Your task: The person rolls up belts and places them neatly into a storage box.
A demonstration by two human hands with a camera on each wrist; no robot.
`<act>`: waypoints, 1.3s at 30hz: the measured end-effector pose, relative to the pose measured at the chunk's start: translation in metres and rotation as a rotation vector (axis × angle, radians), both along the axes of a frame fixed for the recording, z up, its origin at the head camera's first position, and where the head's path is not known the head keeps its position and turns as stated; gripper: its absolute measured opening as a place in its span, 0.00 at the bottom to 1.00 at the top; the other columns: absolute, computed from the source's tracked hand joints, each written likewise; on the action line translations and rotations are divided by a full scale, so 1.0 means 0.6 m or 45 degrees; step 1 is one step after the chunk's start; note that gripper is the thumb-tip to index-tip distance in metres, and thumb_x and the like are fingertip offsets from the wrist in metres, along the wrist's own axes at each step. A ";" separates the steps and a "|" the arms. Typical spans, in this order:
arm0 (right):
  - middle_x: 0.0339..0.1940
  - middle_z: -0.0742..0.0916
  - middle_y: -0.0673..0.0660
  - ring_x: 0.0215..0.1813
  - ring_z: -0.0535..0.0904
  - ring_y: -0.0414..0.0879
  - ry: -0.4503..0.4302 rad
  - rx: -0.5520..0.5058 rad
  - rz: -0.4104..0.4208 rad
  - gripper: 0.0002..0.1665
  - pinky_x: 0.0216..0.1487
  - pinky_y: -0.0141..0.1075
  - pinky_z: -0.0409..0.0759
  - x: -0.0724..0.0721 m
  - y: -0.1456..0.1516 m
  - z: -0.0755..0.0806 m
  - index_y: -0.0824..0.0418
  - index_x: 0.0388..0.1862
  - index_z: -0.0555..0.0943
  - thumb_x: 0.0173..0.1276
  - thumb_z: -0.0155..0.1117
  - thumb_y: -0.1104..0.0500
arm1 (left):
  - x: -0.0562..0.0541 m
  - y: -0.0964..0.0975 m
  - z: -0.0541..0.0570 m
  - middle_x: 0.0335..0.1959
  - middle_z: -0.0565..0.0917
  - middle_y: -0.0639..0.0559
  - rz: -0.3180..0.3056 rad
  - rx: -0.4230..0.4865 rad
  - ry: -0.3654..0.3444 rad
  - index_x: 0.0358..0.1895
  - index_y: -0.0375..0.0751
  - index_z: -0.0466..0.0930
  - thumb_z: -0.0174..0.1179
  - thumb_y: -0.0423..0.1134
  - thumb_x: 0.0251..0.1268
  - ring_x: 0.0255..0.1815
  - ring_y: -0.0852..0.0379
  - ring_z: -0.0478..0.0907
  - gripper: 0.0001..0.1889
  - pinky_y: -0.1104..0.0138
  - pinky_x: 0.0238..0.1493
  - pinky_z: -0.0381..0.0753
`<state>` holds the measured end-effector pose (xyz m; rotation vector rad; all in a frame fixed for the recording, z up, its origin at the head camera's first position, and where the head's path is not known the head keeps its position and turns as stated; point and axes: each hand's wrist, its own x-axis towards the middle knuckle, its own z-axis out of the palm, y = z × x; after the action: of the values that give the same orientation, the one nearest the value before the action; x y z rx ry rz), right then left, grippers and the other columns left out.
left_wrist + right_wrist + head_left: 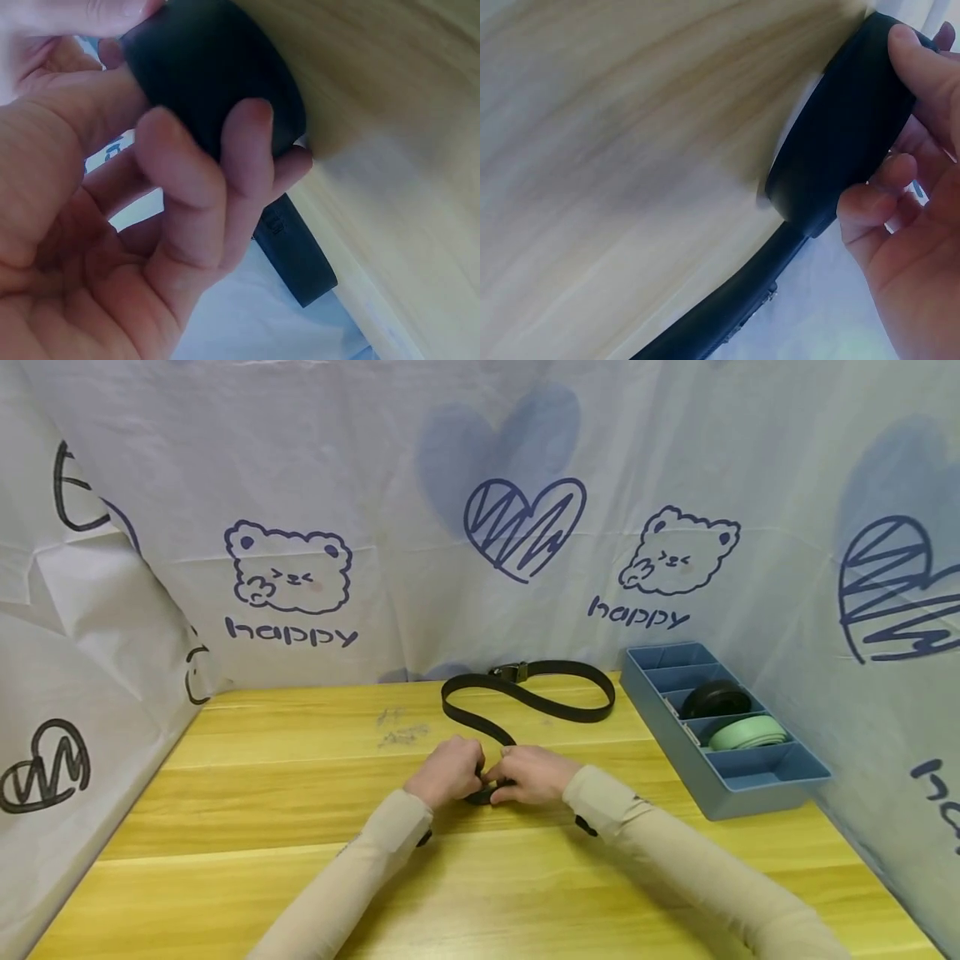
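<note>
A black belt (pixel 551 703) lies in an S-shaped curve on the wooden table, its metal buckle (pixel 510 672) toward the back. Its near end is bent into a rounded coil (pixel 217 67) held between both hands, just above or on the tabletop. My left hand (pixel 447 772) grips one side of the coil with curled fingers, as the left wrist view shows. On the other side my right hand (pixel 534 774) pinches the coil (pixel 847 127), with the thumb laid on the strap. How many turns the coil has is hidden.
At the right stands a blue-grey divided box (pixel 675 760). One compartment holds a black rolled strap (pixel 716 700), the one nearer me a mint-green rolled strap (pixel 750 732). White printed cloth (pixel 405 610) hangs behind and at both sides of the table (pixel 262 810).
</note>
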<state>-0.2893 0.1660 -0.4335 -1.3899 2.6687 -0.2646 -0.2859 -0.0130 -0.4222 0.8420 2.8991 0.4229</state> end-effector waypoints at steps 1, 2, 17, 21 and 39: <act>0.38 0.88 0.42 0.31 0.65 0.38 -0.006 0.004 0.003 0.16 0.35 0.29 0.66 0.000 -0.001 0.001 0.47 0.52 0.86 0.68 0.65 0.47 | 0.000 -0.001 0.001 0.08 0.60 0.58 -0.001 0.006 -0.020 0.12 0.46 0.70 0.65 0.28 0.55 0.13 0.61 0.57 0.19 0.70 0.19 0.58; 0.38 0.88 0.43 0.32 0.66 0.38 -0.015 0.008 -0.001 0.16 0.36 0.29 0.67 -0.001 -0.002 0.002 0.48 0.52 0.85 0.68 0.65 0.47 | 0.000 -0.001 0.003 0.08 0.60 0.58 -0.001 0.012 -0.038 0.12 0.46 0.71 0.64 0.27 0.56 0.14 0.61 0.57 0.18 0.70 0.19 0.58; 0.29 0.82 0.48 0.31 0.69 0.39 -0.022 -0.087 -0.001 0.10 0.35 0.30 0.69 -0.007 -0.010 0.007 0.51 0.41 0.82 0.65 0.68 0.49 | -0.008 -0.007 0.012 0.11 0.67 0.57 -0.009 0.081 -0.205 0.16 0.46 0.77 0.58 0.27 0.61 0.14 0.60 0.60 0.16 0.70 0.19 0.61; 0.31 0.85 0.47 0.31 0.67 0.38 -0.002 -0.114 0.055 0.09 0.36 0.29 0.68 -0.010 -0.006 0.007 0.51 0.43 0.85 0.66 0.68 0.51 | -0.009 -0.013 0.015 0.14 0.73 0.54 -0.059 0.085 -0.243 0.20 0.45 0.81 0.55 0.27 0.61 0.17 0.59 0.62 0.14 0.69 0.22 0.62; 0.39 0.84 0.49 0.37 0.76 0.39 0.080 -0.129 0.040 0.20 0.39 0.29 0.75 -0.004 0.000 -0.011 0.49 0.57 0.80 0.67 0.67 0.52 | -0.017 -0.031 0.010 0.28 0.87 0.56 0.049 0.251 -0.454 0.33 0.45 0.89 0.69 0.30 0.55 0.25 0.59 0.72 0.05 0.69 0.30 0.70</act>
<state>-0.2914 0.1659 -0.4401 -1.4918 2.7157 -0.3643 -0.2959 -0.0318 -0.4160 0.6536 2.5759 0.7853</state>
